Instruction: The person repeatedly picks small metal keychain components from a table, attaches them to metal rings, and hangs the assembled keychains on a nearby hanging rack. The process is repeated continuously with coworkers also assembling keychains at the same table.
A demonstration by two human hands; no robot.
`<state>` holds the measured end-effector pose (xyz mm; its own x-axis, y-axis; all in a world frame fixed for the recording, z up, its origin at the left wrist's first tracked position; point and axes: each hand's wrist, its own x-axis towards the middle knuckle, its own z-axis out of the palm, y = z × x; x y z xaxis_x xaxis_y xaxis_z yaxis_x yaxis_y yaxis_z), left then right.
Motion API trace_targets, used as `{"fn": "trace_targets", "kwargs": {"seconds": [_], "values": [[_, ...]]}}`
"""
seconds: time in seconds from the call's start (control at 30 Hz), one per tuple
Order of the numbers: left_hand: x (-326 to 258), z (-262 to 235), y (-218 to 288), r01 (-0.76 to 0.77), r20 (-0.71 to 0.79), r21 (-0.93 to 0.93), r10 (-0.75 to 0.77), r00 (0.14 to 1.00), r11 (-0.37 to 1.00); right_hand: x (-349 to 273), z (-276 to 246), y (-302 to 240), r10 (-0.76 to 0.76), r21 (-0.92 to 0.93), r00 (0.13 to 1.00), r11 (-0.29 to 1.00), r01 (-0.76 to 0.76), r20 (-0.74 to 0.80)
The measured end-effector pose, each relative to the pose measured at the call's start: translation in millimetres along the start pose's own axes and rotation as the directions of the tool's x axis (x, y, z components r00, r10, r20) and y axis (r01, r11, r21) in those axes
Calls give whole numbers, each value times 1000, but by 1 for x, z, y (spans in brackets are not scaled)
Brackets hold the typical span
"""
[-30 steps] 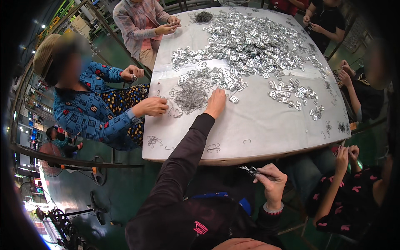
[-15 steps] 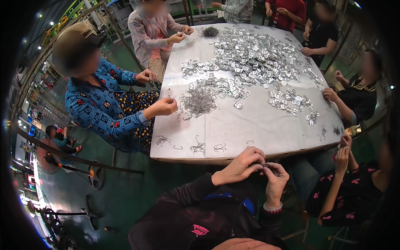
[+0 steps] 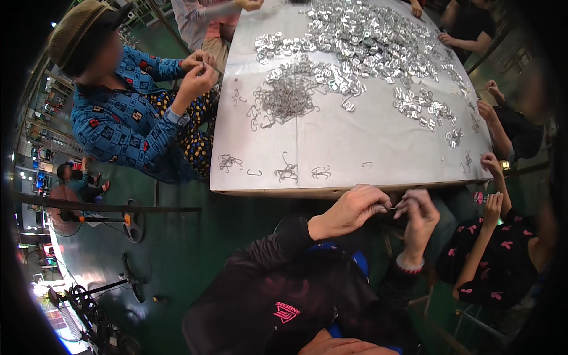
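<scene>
Just past the table's near edge, my left hand (image 3: 355,211) is closed, thumb and forefinger pinching a small thin metal wire piece (image 3: 393,207). Its tip pokes out toward my right hand (image 3: 420,220), which sits a little to the right with bent fingers drawn together. Those fingers are slightly blurred, so what they hold cannot be made out. Beyond my hands, on the white tabletop (image 3: 349,148), lie a single wire hook (image 3: 367,164) and small clusters of hooks (image 3: 287,171).
A tangled heap of wire hooks (image 3: 287,99) lies left of the table's middle. Behind it spreads a big pile of flat silver buckles (image 3: 367,38), with a smaller group (image 3: 423,106) at right. Co-workers sit around the table, one in a blue patterned shirt (image 3: 118,112).
My hands have moved apart slightly, the right one shifting rightward, and a bit of metal now shows between them. The table sits higher in view. The blue-shirted co-worker's hands have come together.
</scene>
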<state>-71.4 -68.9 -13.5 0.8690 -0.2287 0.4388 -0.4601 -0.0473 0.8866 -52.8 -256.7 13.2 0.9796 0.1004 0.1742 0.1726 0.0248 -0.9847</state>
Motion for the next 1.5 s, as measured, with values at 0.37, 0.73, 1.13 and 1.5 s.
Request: {"fn": "trace_targets", "kwargs": {"seconds": [0.37,0.73,1.13,1.5], "values": [[-13,-9,2,142,-13,-12,-142,990,990,213,113,173,-291,-640,888,616,458,356],[-12,-11,-10,236,-31,-105,-241,970,966,143,58,133,150,-49,987,988,-147,55],[5,10,-2,212,-89,-31,-214,973,977,8,4,-6,45,60,995,997,-50,93],[29,-33,-57,99,-246,248,-37,969,964,16,6,-2,50,173,998,983,-56,41]]}}
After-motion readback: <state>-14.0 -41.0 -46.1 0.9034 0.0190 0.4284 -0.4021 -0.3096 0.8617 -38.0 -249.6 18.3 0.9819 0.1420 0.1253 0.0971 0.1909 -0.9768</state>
